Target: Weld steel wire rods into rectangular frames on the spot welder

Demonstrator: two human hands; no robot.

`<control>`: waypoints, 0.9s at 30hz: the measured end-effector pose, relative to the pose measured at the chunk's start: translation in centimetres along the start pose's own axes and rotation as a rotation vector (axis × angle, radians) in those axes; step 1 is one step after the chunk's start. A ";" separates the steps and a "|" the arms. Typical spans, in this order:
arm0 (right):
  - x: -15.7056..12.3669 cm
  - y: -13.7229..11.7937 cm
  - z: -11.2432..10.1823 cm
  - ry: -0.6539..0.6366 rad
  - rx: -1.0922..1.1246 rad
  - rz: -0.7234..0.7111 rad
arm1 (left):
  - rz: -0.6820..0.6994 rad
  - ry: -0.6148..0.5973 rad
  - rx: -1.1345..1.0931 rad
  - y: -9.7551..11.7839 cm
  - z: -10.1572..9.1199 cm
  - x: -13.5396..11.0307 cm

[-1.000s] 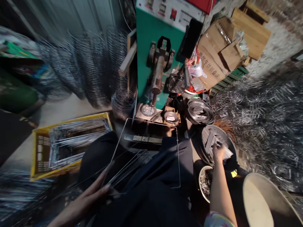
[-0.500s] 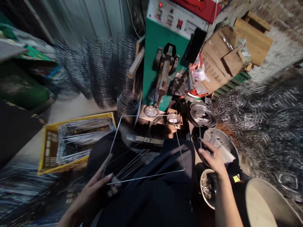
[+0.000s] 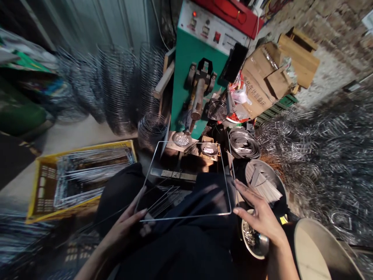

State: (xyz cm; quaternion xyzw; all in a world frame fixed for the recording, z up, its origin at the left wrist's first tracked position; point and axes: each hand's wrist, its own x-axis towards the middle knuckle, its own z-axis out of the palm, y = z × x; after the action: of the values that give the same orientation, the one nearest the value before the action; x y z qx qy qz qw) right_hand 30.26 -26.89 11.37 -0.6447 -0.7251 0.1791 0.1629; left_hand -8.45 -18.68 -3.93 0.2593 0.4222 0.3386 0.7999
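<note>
I sit before a green welding machine (image 3: 192, 70) with dark trousers across my lap. My left hand (image 3: 128, 225) pinches the near left corner of a rectangular wire frame (image 3: 224, 171) that hovers over my lap. My right hand (image 3: 258, 212) is at the frame's right side, fingers partly spread, with a thin metal strip (image 3: 231, 163) standing up from between them next to the frame's right edge. More loose wire rods (image 3: 163, 198) lie on my lap under the frame.
A yellow crate (image 3: 37, 186) of wire frames sits at left. At right are a dark bowl of flat metal strips (image 3: 264, 182), a small bowl of tiny metal bits (image 3: 250, 235), a pale bucket (image 3: 317, 252) and heaps of wire parts (image 3: 320, 147). Cardboard boxes (image 3: 262, 85) lean behind.
My right hand left the bowl of strips with a thin strip and came left to the frame's right edge. The frame has tipped flatter over my lap.
</note>
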 end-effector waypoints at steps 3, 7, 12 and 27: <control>0.8 -0.8 1.4 -0.033 -0.021 -0.032 | 0.011 -0.040 -0.005 0.2 0.7 0.2; 2.5 -1.9 4.1 -0.111 -0.033 -0.090 | 0.016 -0.048 0.006 0.4 1.7 0.4; 3.1 -1.8 5.7 -0.119 -0.094 -0.066 | 0.042 -0.018 0.036 0.8 1.2 0.1; 7.3 -6.7 12.3 -0.260 0.142 -0.279 | 0.023 -0.096 -0.036 -0.1 3.2 -0.1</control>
State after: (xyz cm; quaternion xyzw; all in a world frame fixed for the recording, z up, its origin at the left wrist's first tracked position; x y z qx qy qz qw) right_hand 17.80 -20.95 3.70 -0.4964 -0.8079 0.2870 0.1363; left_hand -5.78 -19.24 -2.31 0.2658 0.3741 0.3425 0.8198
